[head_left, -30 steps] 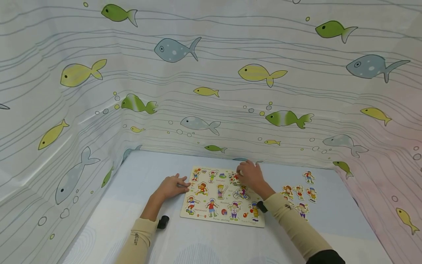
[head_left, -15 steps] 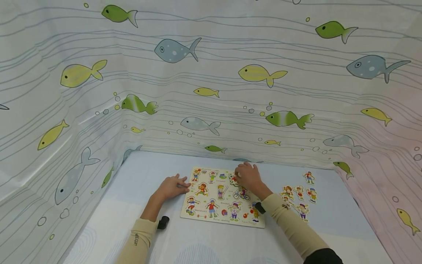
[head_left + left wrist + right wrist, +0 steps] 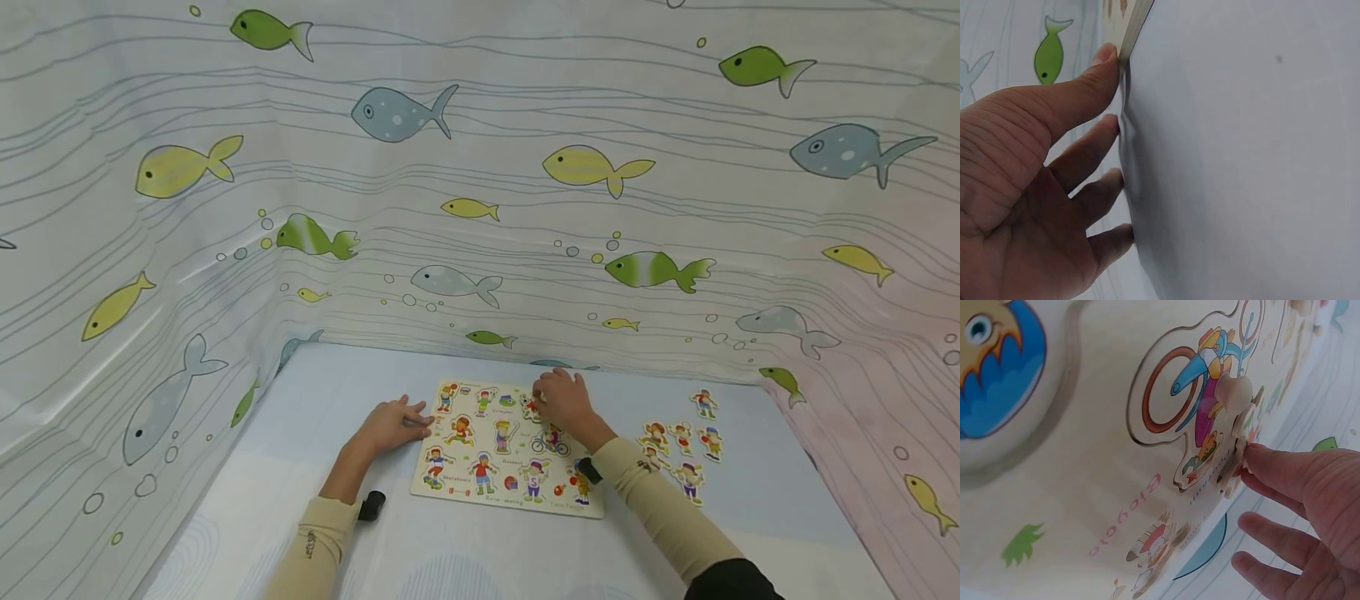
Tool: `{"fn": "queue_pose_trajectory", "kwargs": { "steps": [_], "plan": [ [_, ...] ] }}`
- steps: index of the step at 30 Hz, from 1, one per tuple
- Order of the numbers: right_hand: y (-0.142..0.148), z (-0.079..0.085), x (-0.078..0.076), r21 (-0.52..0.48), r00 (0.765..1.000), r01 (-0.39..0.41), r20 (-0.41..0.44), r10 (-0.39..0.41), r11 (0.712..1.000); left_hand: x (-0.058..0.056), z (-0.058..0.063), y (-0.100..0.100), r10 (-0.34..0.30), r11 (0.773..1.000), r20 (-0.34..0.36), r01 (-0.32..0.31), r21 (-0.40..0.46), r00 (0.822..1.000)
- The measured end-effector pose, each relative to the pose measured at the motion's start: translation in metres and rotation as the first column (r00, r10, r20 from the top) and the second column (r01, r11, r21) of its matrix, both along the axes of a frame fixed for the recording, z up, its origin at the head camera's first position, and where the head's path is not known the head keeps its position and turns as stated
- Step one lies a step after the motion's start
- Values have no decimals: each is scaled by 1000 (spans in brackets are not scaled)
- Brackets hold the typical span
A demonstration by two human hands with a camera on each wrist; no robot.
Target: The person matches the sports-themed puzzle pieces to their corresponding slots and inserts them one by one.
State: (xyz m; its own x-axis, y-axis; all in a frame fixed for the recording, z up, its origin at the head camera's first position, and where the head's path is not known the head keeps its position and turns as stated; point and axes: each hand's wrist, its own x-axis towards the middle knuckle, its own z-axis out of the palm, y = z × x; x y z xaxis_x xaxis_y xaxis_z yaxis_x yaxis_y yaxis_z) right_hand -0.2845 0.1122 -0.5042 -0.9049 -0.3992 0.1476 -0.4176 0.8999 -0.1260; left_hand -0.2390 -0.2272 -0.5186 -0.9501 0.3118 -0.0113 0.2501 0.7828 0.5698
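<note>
A wooden puzzle board (image 3: 480, 435) with sports figures lies on the table. My left hand (image 3: 393, 423) stays at its left side, fingers loosely spread; in the left wrist view the thumb (image 3: 1100, 69) touches the board's edge and the other fingertips rest on the table cloth. At the board's far right corner my right hand (image 3: 566, 402) pinches a puzzle piece (image 3: 530, 408), a figure with a ball, between thumb and index finger. The fingers partly hide that piece. Just nearer sits the bicycle piece (image 3: 1200, 381) with its round knob, in its recess.
Several loose figure pieces, among them one in a purple outfit (image 3: 687, 477) and one set apart at the back (image 3: 703, 403), lie right of the board. A fish-printed cloth wall (image 3: 525, 250) rises behind the table (image 3: 360, 550).
My right hand has shifted slightly left, still at the piece in the board's far right corner. The left hand holds its place.
</note>
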Motion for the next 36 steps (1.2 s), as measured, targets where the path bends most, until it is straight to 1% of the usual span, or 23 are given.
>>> {"fn": "queue_pose_trajectory", "kwargs": {
  "steps": [4,7,13,17,21,28,36],
  "plan": [
    [-1,0,0,0,1000,5,-7,-5,1000,0,-1,0,-10,1000,-17,10,-18,1000],
    [-2,0,0,9,1000,14,-5,-14,1000,-1,-2,1,-11,1000,-18,11,-19,1000],
    [-4,0,0,15,1000,20,18,-20,1000,-1,-2,0,13,1000,-3,-13,-12,1000],
    [-3,-2,0,27,1000,10,5,-10,1000,-2,-3,1,16,1000,2,-16,-18,1000],
    [-2,-4,-1,42,1000,5,13,-5,999,-2,-3,1,16,1000,1,-16,-22,1000],
    [0,-3,0,25,1000,-1,20,1,1000,-2,-2,1,19,1000,1,-19,-11,1000],
    [3,0,2,-7,1000,-3,23,3,1000,-2,-2,1,9,1000,-3,-9,-30,1000]
  ]
}}
